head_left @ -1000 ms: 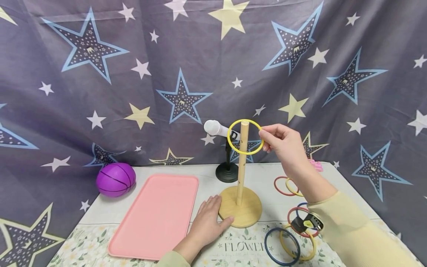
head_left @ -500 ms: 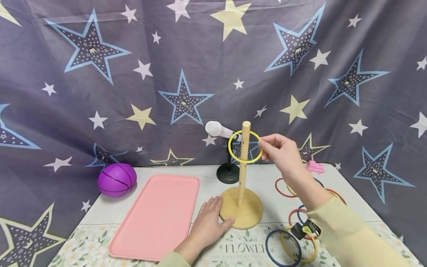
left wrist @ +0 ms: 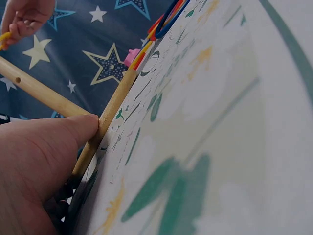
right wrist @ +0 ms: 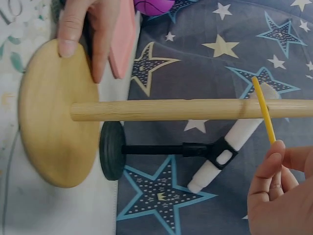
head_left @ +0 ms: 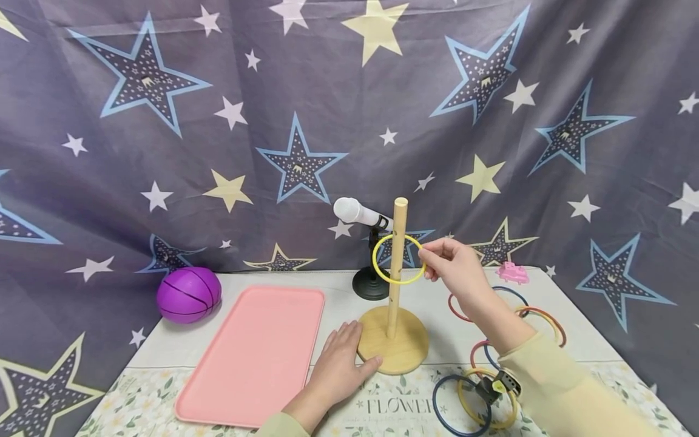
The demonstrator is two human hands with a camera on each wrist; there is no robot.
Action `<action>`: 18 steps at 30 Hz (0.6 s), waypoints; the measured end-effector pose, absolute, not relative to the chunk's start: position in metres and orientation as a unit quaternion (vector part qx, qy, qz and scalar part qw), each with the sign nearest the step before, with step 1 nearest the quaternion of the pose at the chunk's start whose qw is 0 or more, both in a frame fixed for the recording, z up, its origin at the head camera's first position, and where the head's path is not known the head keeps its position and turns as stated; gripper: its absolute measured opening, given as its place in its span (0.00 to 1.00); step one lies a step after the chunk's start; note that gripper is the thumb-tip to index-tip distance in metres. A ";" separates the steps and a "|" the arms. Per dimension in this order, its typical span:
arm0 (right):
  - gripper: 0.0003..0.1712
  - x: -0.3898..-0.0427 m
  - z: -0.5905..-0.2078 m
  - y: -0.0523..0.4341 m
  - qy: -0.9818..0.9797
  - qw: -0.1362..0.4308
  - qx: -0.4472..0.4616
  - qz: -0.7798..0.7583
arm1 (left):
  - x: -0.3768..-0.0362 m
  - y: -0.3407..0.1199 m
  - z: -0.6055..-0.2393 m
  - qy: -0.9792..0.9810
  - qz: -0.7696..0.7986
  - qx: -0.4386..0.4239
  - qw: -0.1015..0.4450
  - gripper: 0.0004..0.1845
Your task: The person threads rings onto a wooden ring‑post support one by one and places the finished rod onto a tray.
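Note:
My right hand [head_left: 454, 267] pinches a thin yellow ring [head_left: 374, 259] between thumb and fingers, at its right side. The ring encircles the upper part of an upright wooden post [head_left: 394, 300], below the post's top. In the right wrist view the ring appears nearly edge-on, crossing the post. The post rises from a round wooden base [head_left: 412, 346]. My left hand [head_left: 341, 370] lies with fingers extended at the base's left edge. In the left wrist view, its thumb [left wrist: 80, 129] touches the base's rim.
A pink tray [head_left: 256, 358] lies left, with a purple ball [head_left: 189, 295] beyond it. Behind the post, a white microphone [head_left: 357, 212] sits on a black stand [head_left: 371, 284]. Several rings, including a blue ring [head_left: 435, 403], lie at right near a pink toy [head_left: 513, 272].
My right hand has lowered the yellow ring from the post's top to further down around it. The left hand stays at the base.

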State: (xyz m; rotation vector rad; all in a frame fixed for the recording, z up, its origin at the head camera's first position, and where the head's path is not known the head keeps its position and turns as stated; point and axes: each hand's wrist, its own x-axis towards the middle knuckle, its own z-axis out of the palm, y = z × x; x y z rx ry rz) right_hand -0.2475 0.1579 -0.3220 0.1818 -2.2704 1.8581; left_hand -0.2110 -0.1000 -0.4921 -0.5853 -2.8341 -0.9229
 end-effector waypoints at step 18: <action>0.12 -0.245 -0.372 0.154 -0.770 0.044 0.033 0.635 | -0.214 -0.101 -0.501 -0.923 -0.312 -0.206 0.086 0.48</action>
